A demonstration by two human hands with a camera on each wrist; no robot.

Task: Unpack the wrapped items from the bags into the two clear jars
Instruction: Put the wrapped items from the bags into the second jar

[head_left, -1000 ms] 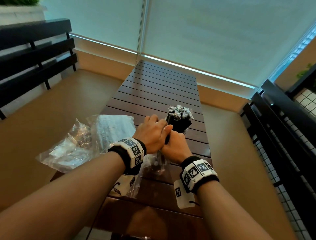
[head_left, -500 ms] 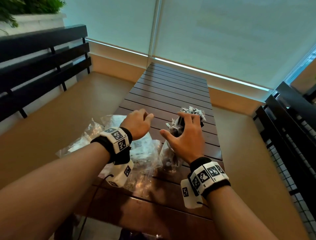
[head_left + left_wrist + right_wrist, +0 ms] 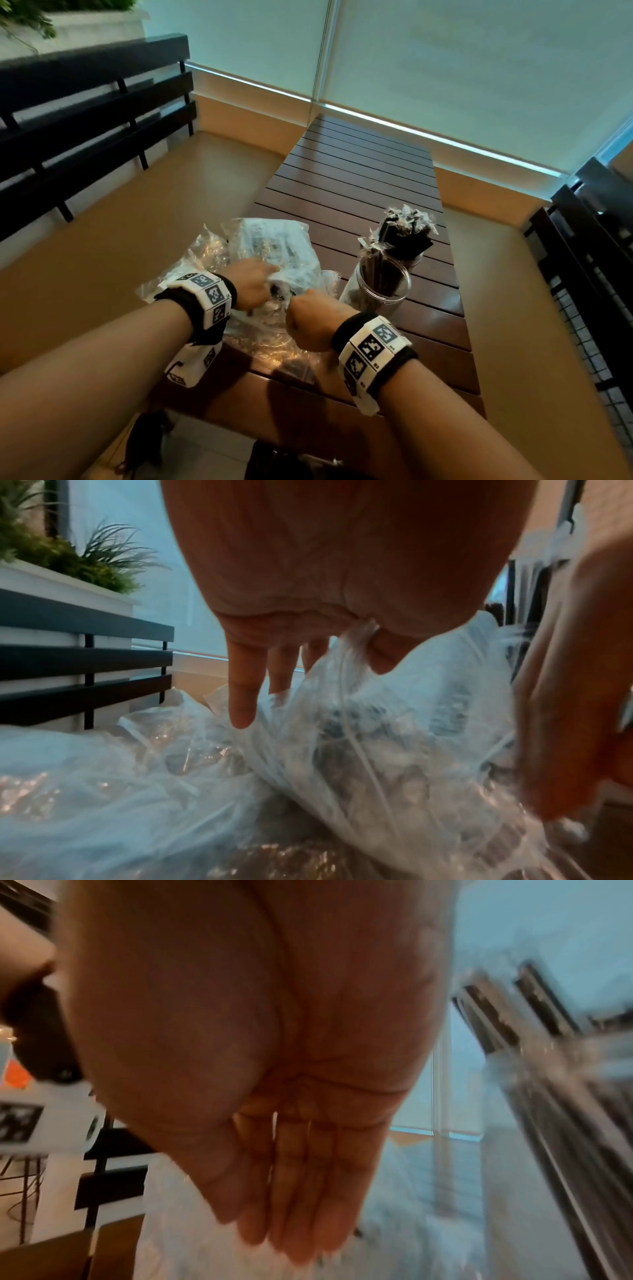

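Observation:
A clear plastic bag [image 3: 274, 245] of wrapped items lies on the near left of the wooden slat table [image 3: 359, 178]. My left hand [image 3: 251, 287] pinches a bunched fold of this bag [image 3: 394, 737] between thumb and forefinger, its other fingers [image 3: 243, 696] hanging straight. My right hand [image 3: 306, 317] points its straight, closed-up fingers [image 3: 301, 1218] down at the bag's mouth and holds nothing. To the right stands a clear jar [image 3: 382, 287] partly filled with dark wrapped sticks. Behind it a second jar [image 3: 407, 240] is packed full, wrapper ends sticking out on top.
A crumpled clear bag [image 3: 191, 263] lies left of the full one, hanging over the table's left edge. Black slatted benches stand at the left [image 3: 85, 113] and right [image 3: 589, 257]. A white planter [image 3: 61, 585] sits beyond the left bench. The table's far half is bare slats.
Both hands left the jars and came back left and down to the bag. The left hand took hold of the bag's plastic; the right hand dropped from the near jar to the bag's mouth.

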